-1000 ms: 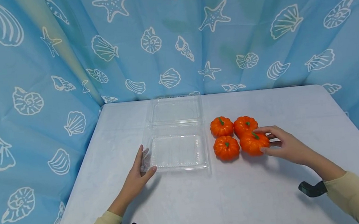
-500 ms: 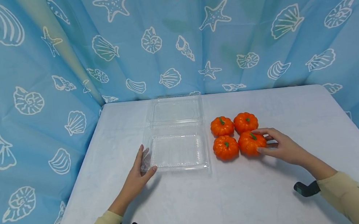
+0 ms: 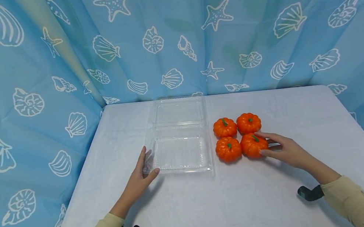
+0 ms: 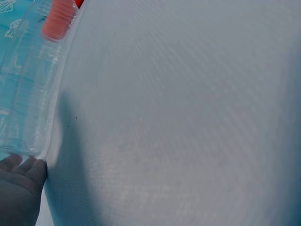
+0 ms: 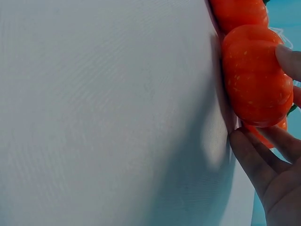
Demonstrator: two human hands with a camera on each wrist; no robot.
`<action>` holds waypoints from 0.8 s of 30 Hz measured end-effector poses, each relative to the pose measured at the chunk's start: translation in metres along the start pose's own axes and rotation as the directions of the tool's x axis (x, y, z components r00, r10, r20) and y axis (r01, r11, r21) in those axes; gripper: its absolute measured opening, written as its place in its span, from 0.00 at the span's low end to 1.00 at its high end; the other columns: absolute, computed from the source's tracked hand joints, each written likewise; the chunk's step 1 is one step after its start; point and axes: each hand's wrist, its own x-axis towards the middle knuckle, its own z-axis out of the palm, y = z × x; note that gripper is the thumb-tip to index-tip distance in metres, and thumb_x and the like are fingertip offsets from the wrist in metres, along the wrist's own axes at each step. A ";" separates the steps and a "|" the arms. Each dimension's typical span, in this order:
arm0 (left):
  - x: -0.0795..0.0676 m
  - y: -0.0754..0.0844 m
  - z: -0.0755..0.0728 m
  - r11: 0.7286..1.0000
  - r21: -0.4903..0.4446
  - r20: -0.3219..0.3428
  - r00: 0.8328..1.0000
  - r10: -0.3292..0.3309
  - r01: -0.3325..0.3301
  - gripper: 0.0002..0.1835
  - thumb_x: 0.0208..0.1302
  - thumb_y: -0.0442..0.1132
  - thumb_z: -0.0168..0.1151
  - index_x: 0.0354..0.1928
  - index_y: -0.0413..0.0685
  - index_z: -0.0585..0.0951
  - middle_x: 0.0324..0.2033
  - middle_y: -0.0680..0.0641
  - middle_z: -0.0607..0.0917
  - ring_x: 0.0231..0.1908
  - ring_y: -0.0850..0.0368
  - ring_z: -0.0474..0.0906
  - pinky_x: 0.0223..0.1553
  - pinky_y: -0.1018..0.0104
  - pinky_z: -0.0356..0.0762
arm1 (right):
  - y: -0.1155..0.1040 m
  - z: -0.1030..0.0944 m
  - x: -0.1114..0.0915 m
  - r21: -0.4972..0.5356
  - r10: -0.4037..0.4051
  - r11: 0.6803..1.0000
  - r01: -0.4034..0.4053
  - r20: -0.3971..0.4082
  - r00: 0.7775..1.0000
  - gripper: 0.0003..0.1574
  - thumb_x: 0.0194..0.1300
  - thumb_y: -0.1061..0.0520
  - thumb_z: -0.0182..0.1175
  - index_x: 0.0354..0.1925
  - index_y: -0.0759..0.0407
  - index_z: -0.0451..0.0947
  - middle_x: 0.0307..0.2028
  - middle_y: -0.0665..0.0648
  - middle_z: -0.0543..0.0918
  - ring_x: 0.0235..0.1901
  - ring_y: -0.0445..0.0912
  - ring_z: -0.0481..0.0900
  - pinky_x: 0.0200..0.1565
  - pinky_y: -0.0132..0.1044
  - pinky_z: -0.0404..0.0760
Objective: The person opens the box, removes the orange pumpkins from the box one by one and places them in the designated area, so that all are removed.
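Note:
Several small orange pumpkins with green stems sit in a tight cluster on the white table. My right hand grips the front right pumpkin, its thumb and fingers round the right side. In the right wrist view that pumpkin stands on the cloth with the thumb on it. To the left lies a clear plastic clamshell box, lid folded back. My left hand rests at the box's front left corner, fingers extended and thumb spread. The left wrist view shows the fingertips at the box's end.
Beside the held pumpkin sit a front left pumpkin, a back left pumpkin and a back right pumpkin. A blue shell-patterned curtain borders the white table at the back and sides.
My right hand has shifted the front right pumpkin slightly left, against its neighbours. The back right pumpkin has moved slightly backward. My left hand and the box have stayed put.

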 end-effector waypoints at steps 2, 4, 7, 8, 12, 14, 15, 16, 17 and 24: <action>-0.001 0.000 0.000 1.000 -0.002 0.000 1.000 -0.004 0.004 0.50 0.72 0.46 0.64 0.83 0.55 0.41 0.79 0.42 0.55 0.77 0.39 0.49 0.69 0.37 0.62 | 0.000 0.000 -0.001 -0.007 0.006 1.000 -0.006 0.005 1.000 0.42 0.70 0.45 0.66 0.75 0.54 0.65 0.71 0.68 0.68 0.63 0.64 0.72 0.57 0.59 0.79; -0.001 0.001 -0.001 1.000 0.000 0.000 1.000 -0.009 0.009 0.50 0.72 0.46 0.64 0.83 0.56 0.41 0.79 0.42 0.55 0.78 0.39 0.48 0.70 0.37 0.59 | 0.000 0.000 -0.001 -0.009 0.008 1.000 -0.008 0.010 1.000 0.43 0.70 0.45 0.66 0.76 0.54 0.65 0.71 0.68 0.68 0.63 0.65 0.72 0.58 0.59 0.78; -0.002 0.002 -0.001 1.000 0.001 0.003 1.000 -0.010 0.010 0.50 0.71 0.45 0.65 0.83 0.54 0.42 0.79 0.42 0.55 0.78 0.40 0.47 0.72 0.37 0.54 | 0.000 0.000 -0.001 -0.007 0.007 1.000 -0.007 0.011 1.000 0.44 0.69 0.44 0.66 0.76 0.54 0.64 0.72 0.68 0.67 0.63 0.65 0.72 0.58 0.60 0.77; -0.002 0.002 -0.002 1.000 0.000 0.005 1.000 -0.008 0.008 0.50 0.71 0.45 0.65 0.83 0.54 0.42 0.79 0.42 0.56 0.78 0.40 0.46 0.73 0.37 0.52 | -0.001 0.000 0.000 -0.008 0.007 1.000 -0.007 0.011 1.000 0.44 0.69 0.44 0.66 0.76 0.53 0.64 0.72 0.68 0.67 0.63 0.66 0.72 0.58 0.61 0.77; -0.004 0.003 -0.001 1.000 -0.012 0.010 1.000 0.005 -0.005 0.50 0.71 0.44 0.65 0.83 0.53 0.42 0.79 0.42 0.56 0.78 0.41 0.45 0.74 0.39 0.47 | -0.002 -0.001 0.000 -0.009 0.012 1.000 -0.012 0.010 1.000 0.45 0.69 0.44 0.66 0.77 0.53 0.62 0.72 0.69 0.66 0.63 0.67 0.72 0.58 0.62 0.78; -0.004 0.004 -0.001 1.000 -0.016 0.013 1.000 0.012 -0.012 0.50 0.71 0.44 0.64 0.83 0.53 0.42 0.79 0.41 0.56 0.78 0.41 0.45 0.75 0.39 0.46 | -0.002 -0.002 -0.001 -0.011 0.014 1.000 -0.014 0.009 1.000 0.45 0.70 0.44 0.65 0.77 0.53 0.62 0.71 0.70 0.66 0.63 0.68 0.72 0.57 0.62 0.78; -0.004 0.004 0.000 1.000 -0.015 0.014 1.000 0.012 -0.012 0.50 0.71 0.45 0.64 0.83 0.53 0.42 0.79 0.41 0.56 0.78 0.41 0.45 0.75 0.40 0.46 | -0.003 -0.003 -0.001 -0.011 0.014 1.000 -0.014 0.008 1.000 0.44 0.71 0.45 0.65 0.77 0.54 0.61 0.71 0.70 0.67 0.63 0.68 0.73 0.57 0.62 0.78; -0.004 0.004 0.000 1.000 -0.014 0.015 1.000 0.014 -0.014 0.50 0.71 0.45 0.64 0.83 0.53 0.42 0.79 0.41 0.56 0.78 0.41 0.45 0.75 0.40 0.46 | -0.003 -0.003 -0.001 -0.012 0.015 1.000 -0.015 0.008 1.000 0.44 0.71 0.45 0.64 0.78 0.54 0.61 0.72 0.69 0.66 0.63 0.67 0.73 0.57 0.62 0.78; -0.004 0.004 0.000 1.000 -0.015 0.017 1.000 0.016 -0.016 0.50 0.71 0.45 0.64 0.83 0.53 0.41 0.79 0.41 0.56 0.78 0.41 0.45 0.75 0.40 0.46 | -0.002 -0.004 -0.001 -0.017 0.015 1.000 -0.015 0.006 1.000 0.44 0.72 0.44 0.63 0.78 0.54 0.60 0.72 0.69 0.66 0.62 0.67 0.73 0.57 0.62 0.78; -0.004 0.000 -0.004 0.996 -0.051 -0.006 0.997 0.071 -0.071 0.46 0.76 0.41 0.58 0.82 0.48 0.40 0.79 0.37 0.53 0.78 0.40 0.48 0.75 0.43 0.48 | 0.000 -0.012 -0.003 -0.039 -0.013 0.999 0.012 -0.021 1.000 0.39 0.76 0.48 0.59 0.77 0.57 0.61 0.72 0.68 0.67 0.62 0.65 0.73 0.57 0.62 0.77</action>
